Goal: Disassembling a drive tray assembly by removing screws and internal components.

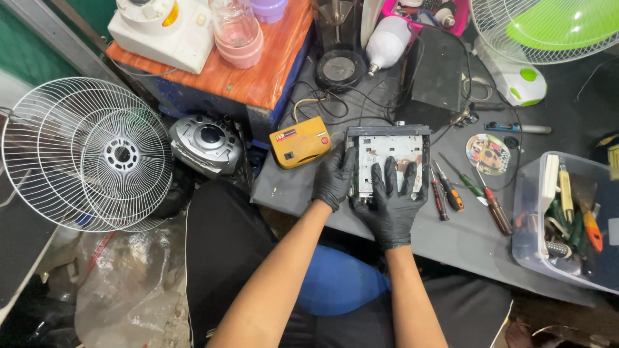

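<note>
While both hands are covered in black gloves, a metal chassis point(389, 154) — a flat, boxy electronics unit with a pale, scuffed top plate — is held between them on the grey work surface point(451, 238). The left hand point(335, 177) is wrapped around the unit's left edge, fingers curled against its side. The right hand point(393, 200) is laid flat on the top plate with fingers spread, the near edge being covered by the palm. Nothing is pinched by either hand.

Just left of the unit, a yellow box-shaped meter point(300, 142) is seen lying on the surface, a wire running from its top. To the right, several screwdrivers point(467, 190) are laid side by side, and beyond them a printed disc point(488, 153) is set near a blue-handled tool point(516, 128). A clear plastic tub point(554, 258) of hand tools is placed at the far right edge.

Further back, a white bulb point(387, 42) and a green-and-white fan point(541, 38) are visible — and, off the bench to the left, a white wire fan guard point(84, 154) beside a silver portable player point(206, 143).
</note>
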